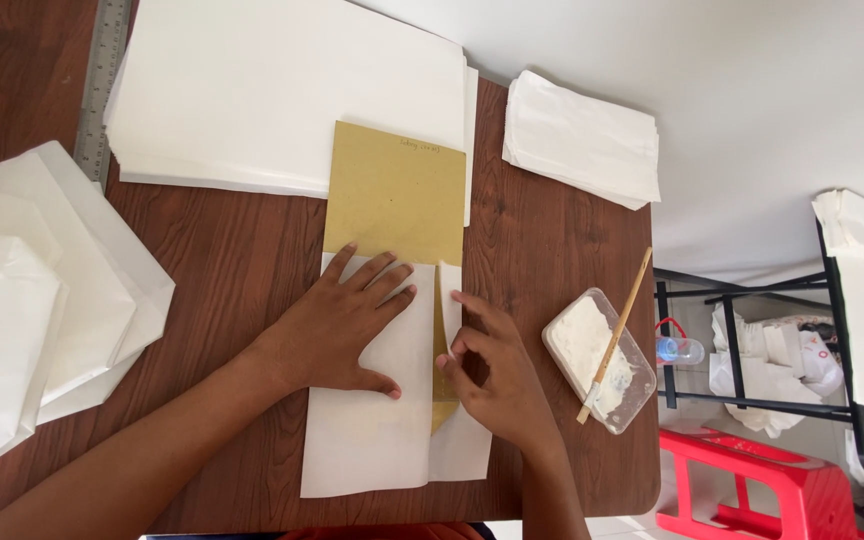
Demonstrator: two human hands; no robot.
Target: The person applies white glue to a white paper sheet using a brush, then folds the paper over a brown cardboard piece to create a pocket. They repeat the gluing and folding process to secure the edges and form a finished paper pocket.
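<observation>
At frame centre, white paper sheet [377, 440] wraps brown card template [397, 195]. Left hand [337, 325] lies flat, fingers spread; right hand [492, 375] pinches the folded flap edge. Judged light, limp, easily creased; best gripped at edges.

Wooden table [242, 250]; large stack of white sheets [282, 90] at far edge; metal ruler [100, 75] beside it; folded white paper bags [27, 290] at left; smaller white bag pile [582, 140] far right; plastic tub of white paste [597, 360] with wooden stick [617, 330]; red stool [752, 485] on floor.
</observation>
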